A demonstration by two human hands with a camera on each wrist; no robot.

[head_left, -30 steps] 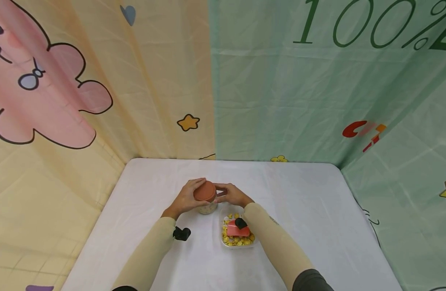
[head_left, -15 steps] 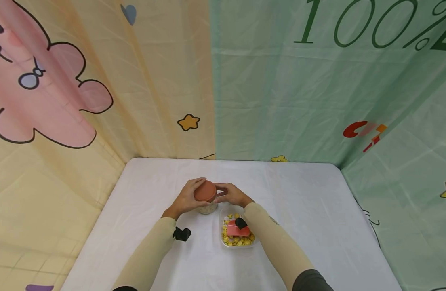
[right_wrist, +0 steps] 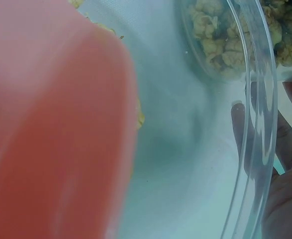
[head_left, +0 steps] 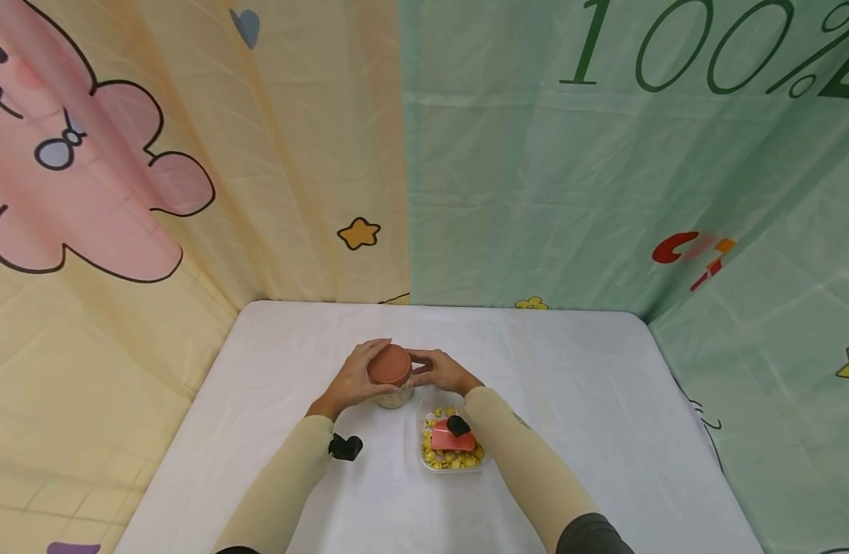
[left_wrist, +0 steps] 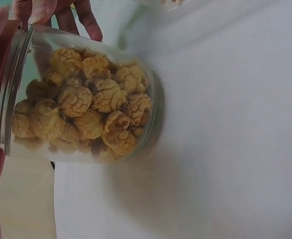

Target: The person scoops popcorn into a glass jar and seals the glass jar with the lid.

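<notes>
- Jar [head_left: 394,394] stood mid-table on the white cloth [head_left: 570,400], clear plastic, packed with yellow popcorn-like puffs [left_wrist: 86,112]; the head view showed it just far-left of a clear tray [head_left: 420,454].
- Orange-red lid [head_left: 390,365] sat on the jar mouth; couldn't tell if it was screwed tight or only resting there.
- Left hand [head_left: 351,378] wrapped the jar's left side, fingers curled round lid edge and wall.
- Right hand [head_left: 440,371] came in from the right, fingers curled round the lid rim and jar top.
- Tray lay near the right forearm, holding loose puffs [head_left: 452,459] and a red scoop-like piece [head_left: 452,438]; the right wrist view was mostly blocked by a blurred red shape [right_wrist: 56,139].
- Judged step: lid work on the jar, one hand bracing and the other on the cap; twist direction not readable.
- Next move likely called for a firm left-hand brace on the wall while the right hand turned the lid, jar kept upright so nothing spilled.
</notes>
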